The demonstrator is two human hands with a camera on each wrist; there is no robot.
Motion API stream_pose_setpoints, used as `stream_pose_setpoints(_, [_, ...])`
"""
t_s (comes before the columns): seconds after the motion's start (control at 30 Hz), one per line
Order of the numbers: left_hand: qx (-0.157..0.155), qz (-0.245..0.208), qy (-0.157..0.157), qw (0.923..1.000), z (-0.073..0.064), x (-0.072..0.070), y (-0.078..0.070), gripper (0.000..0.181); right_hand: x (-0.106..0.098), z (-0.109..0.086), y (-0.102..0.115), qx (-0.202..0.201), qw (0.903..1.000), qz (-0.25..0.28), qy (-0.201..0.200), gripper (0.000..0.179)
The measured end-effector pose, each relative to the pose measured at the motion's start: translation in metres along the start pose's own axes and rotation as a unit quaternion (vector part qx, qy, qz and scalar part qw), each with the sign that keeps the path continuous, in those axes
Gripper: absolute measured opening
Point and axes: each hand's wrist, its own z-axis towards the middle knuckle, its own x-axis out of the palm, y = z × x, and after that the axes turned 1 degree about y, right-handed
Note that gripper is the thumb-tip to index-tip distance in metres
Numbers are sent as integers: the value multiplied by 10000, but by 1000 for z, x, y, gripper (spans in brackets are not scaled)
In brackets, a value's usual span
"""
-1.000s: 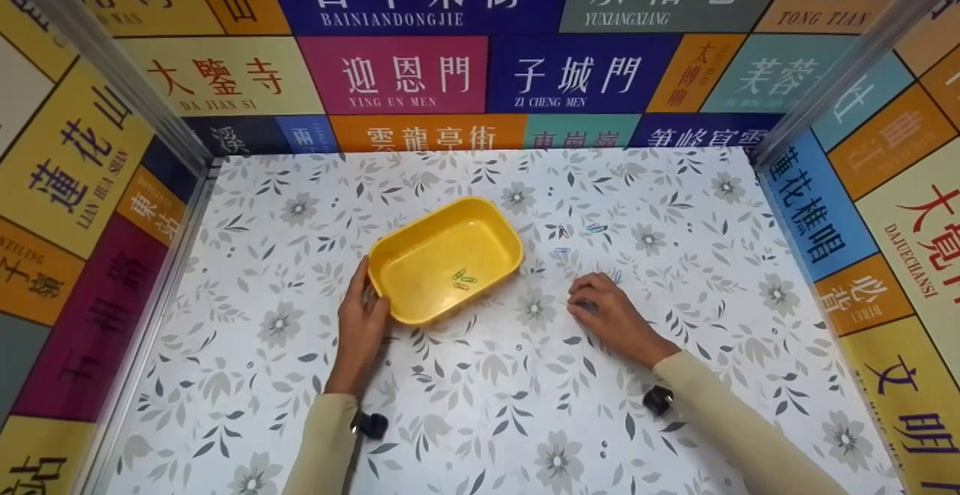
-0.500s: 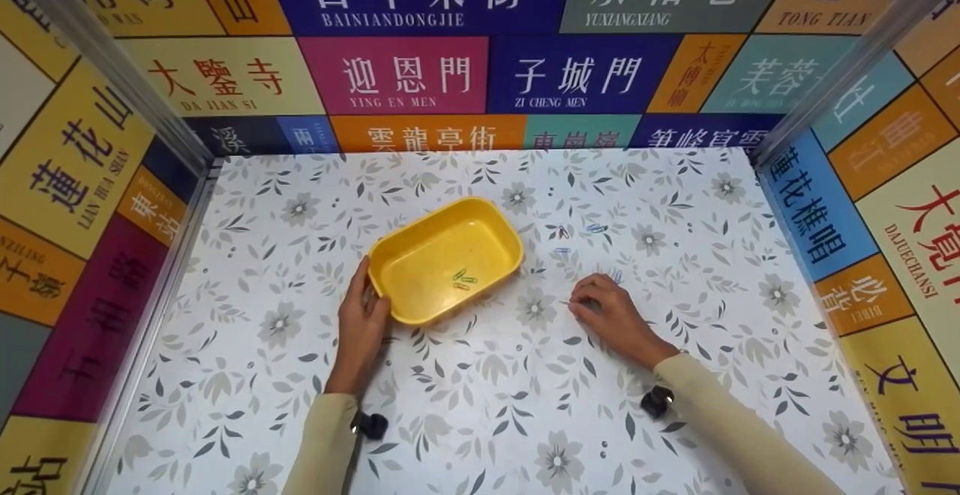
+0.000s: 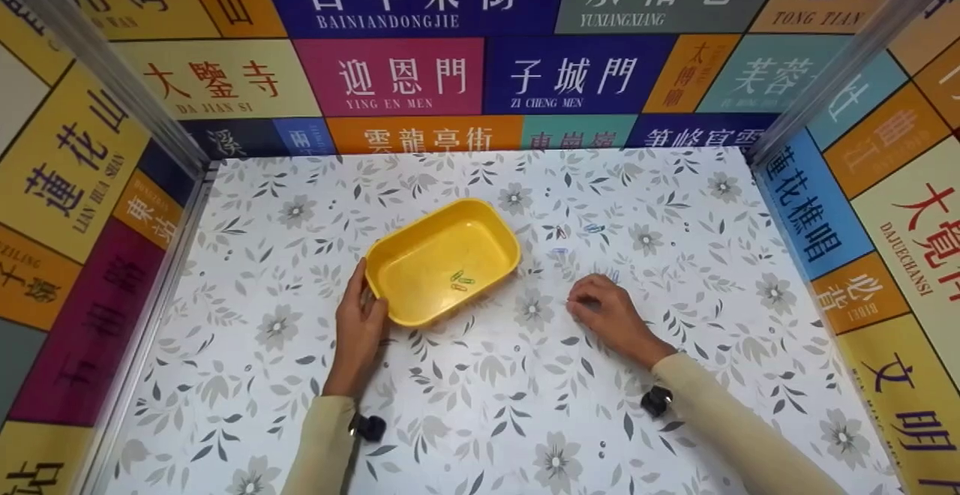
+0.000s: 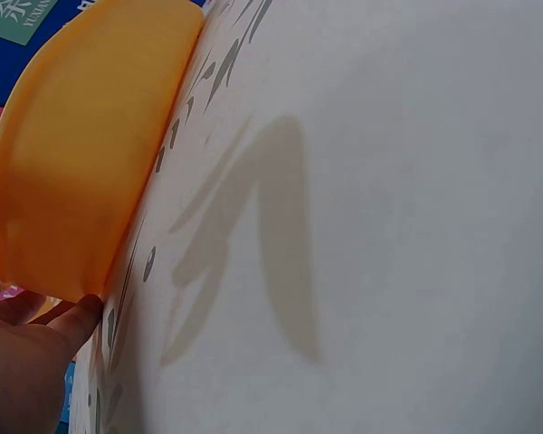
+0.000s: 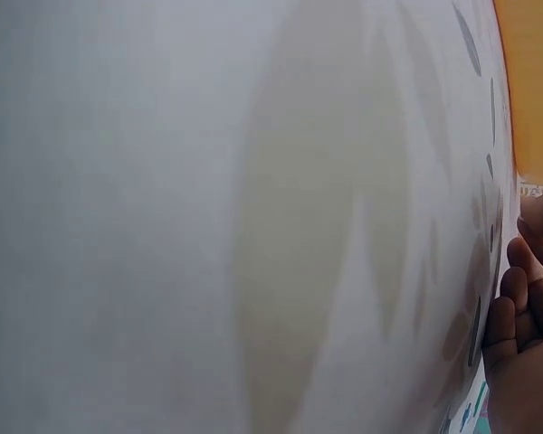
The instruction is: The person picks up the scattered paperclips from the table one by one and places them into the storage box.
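On the near side of the yellow tray (image 3: 427, 259), floral-printed tabletop (image 3: 465, 424) extends between the sleeved forearms (image 3: 321, 442). Right hand (image 3: 609, 319): right of the tray, apart from it, fingers curled, fingertips together; whether they hold anything cannot be told. Left hand (image 3: 361, 326): clamped on the tray's left end. Tray: smooth, rounded corners, set obliquely; green and orange wire clips (image 3: 466, 280) inside, toward its near side. Loose clips (image 3: 594, 229), red and blue: right of the tray. Beyond the tray: the tabletop's far edge, then lettered wall panels (image 3: 394, 79).

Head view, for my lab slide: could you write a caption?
Left hand holding a yellow tray with clips inside, right hand near loose clips on a floral table.
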Motion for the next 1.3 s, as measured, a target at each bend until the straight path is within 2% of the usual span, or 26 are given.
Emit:
stream_pose_setpoints(0.27, [106,-7,0,9999,1,-1,2,76,-3,1,2,68,9999,-73,36,8])
stream_pose_setpoints(0.67, [32,-70,-69,9999,2,-1,2,76,-8,6,11,86,9994,330,22,7])
stream_pose_setpoints(0.9, [108,-38,-63,9999,1,0,2,76,-8,9,14,6,10000,85,-24,8])
stream_pose_setpoints(1.3, [130,-46,-48,9999,1,0,2,76,-9,24,18,-116,9999,-22,-79,7])
